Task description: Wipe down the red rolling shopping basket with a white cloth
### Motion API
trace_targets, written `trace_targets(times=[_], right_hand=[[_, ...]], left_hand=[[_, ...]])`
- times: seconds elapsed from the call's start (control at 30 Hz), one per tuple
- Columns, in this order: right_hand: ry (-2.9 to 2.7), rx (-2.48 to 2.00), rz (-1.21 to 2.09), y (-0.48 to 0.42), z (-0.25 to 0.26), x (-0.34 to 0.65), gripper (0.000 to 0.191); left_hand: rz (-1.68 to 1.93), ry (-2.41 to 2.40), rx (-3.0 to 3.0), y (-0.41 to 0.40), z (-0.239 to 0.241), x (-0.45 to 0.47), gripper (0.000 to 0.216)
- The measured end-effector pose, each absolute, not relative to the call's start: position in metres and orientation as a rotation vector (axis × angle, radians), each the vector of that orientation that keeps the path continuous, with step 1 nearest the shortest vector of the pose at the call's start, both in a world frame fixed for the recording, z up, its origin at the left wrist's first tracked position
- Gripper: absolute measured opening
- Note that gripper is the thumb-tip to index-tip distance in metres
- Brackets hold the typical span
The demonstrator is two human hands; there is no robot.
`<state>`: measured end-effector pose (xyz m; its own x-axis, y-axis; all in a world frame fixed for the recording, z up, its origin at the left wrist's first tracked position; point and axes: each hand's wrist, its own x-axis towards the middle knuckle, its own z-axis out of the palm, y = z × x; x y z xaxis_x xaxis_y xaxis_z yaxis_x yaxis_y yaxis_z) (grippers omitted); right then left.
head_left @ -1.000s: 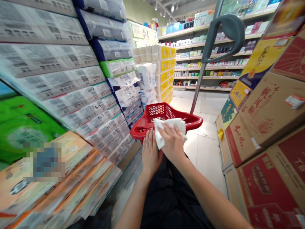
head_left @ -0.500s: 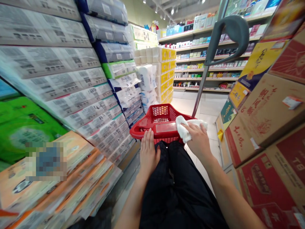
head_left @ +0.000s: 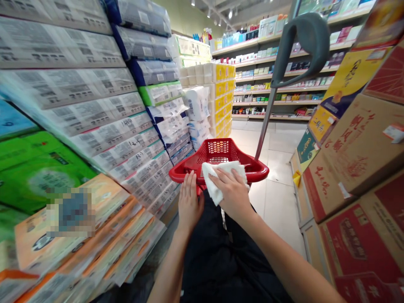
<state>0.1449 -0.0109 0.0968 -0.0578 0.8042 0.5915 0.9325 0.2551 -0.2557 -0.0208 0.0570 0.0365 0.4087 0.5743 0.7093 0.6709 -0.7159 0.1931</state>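
Observation:
A red plastic shopping basket (head_left: 221,152) stands on the aisle floor in front of my knees, its grey pull handle (head_left: 298,46) rising up to the right. My left hand (head_left: 188,202) lies flat against the basket's near rim, fingers stretched out. My right hand (head_left: 232,191) presses a white cloth (head_left: 212,176) onto that same near rim, fingers spread over the cloth. The basket looks to hold nothing.
Stacked packs of tissue and paper rolls (head_left: 104,122) wall the left side. Brown and red cardboard boxes (head_left: 356,168) pile up on the right. A narrow strip of tiled floor (head_left: 277,198) runs ahead to shelves of goods (head_left: 268,63).
My right hand has slid the cloth back leftward along the near rim, from the basket's right corner to its middle. The left hand stays on the rim.

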Motion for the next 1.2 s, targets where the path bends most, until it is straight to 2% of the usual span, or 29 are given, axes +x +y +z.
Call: trace_targets(times=[0.23,0.4,0.53,0.67,0.8,0.97,1.07,1.2], right_hand=[[-1.623,-1.637,-0.304,-0.047,0.071,0.233,0.052],[-1.341,-1.432,-0.117,-0.044,0.048,0.275,0.057],[-1.260,-1.419,-0.191,-0.045,0.037,0.260,0.060],[-1.353,-1.591,-0.454,-0.044,0.035,0.204,0.054],[-1.512,-1.590,-0.521,-0.035,0.033,0.165,0.048],[-1.580,-1.520,-0.587,-0.039,0.020,0.191,0.050],[-1.419,-1.470,-0.508,-0.045,0.013,0.230,0.053],[-1.218,-1.405,-0.222,-0.044,0.016,0.271,0.061]], left_hand=[[-1.117,-1.366,-2.372,0.038,0.048,0.004,0.075],[-0.946,-1.042,-2.593,0.020,0.060,0.038,0.079],[-0.936,-1.032,-2.642,0.015,0.060,0.055,0.083],[-0.973,-1.026,-2.626,0.017,0.055,0.057,0.081],[-0.958,-0.990,-2.644,0.020,0.051,0.054,0.077],[-1.002,-0.986,-2.645,0.020,0.050,0.055,0.079],[-1.032,-1.005,-2.634,0.020,0.049,0.057,0.081],[-1.024,-1.015,-2.633,0.020,0.049,0.058,0.082]])
